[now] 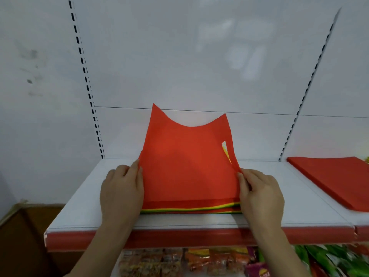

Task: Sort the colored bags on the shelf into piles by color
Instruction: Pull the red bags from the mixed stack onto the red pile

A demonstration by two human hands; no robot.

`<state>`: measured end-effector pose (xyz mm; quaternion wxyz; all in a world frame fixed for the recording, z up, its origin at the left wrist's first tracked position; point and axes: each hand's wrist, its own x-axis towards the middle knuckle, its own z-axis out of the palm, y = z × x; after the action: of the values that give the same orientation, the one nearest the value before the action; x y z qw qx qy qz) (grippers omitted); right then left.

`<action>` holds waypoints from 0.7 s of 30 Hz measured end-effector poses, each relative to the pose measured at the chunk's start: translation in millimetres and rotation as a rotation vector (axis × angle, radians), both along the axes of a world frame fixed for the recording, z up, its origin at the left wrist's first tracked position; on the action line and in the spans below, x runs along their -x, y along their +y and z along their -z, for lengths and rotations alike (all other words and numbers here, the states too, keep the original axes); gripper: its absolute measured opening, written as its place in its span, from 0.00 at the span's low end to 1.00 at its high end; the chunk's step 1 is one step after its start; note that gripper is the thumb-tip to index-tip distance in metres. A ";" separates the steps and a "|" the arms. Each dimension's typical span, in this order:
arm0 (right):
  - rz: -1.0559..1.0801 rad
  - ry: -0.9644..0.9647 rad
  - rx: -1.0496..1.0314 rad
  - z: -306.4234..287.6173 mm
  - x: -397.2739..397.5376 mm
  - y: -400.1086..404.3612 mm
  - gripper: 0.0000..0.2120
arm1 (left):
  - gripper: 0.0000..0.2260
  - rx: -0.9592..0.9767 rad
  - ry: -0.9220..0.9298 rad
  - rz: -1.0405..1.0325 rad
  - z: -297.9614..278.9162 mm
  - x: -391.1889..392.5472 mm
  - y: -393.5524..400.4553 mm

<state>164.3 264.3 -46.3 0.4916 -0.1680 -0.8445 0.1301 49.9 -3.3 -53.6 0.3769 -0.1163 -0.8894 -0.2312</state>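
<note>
Red non-woven fabric, cut as a flat bag with a scooped top and an oval handle hole, makes up the top red bag [187, 160], which is lifted at its far end so that it stands tilted up off the stack of flat fabric bags [191, 209] under it. That stack lies on the white metal shelf [299, 212], at its middle and close to the front edge; yellow, green and red layers show along its near side, and yellow shows through the handle hole.

The left hand [121, 194] holds the bag's left edge, fingers close together and curled along it, thumb hidden behind the fabric. The right hand [261, 194] pinches the right edge just below the handle hole between thumb and fingertips, the other fingers bent.

Well apart to the right, on the same shelf level, lies a flat pile of red bags [331, 180], partly cut off by the frame.

Below the shelf's red front strip [179, 239], a lower shelf carries packaged snacks [179, 260], blurred, in orange, purple and green wrappers.
</note>
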 end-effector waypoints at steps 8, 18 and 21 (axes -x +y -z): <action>-0.164 0.165 0.345 -18.0 -22.2 -22.9 0.16 | 0.20 -0.377 -0.002 0.205 -19.1 -30.8 0.2; -0.046 0.109 0.214 2.0 -71.0 -5.8 0.19 | 0.14 -0.379 0.000 0.374 -1.1 -36.8 42.5; 0.028 0.055 0.234 6.1 -94.1 12.4 0.24 | 0.15 -0.363 -0.041 0.434 2.0 -46.1 68.4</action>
<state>258.4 276.8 -52.4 0.4935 -0.2324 -0.8072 0.2257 96.0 65.1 -55.6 0.3151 -0.2299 -0.7951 -0.4645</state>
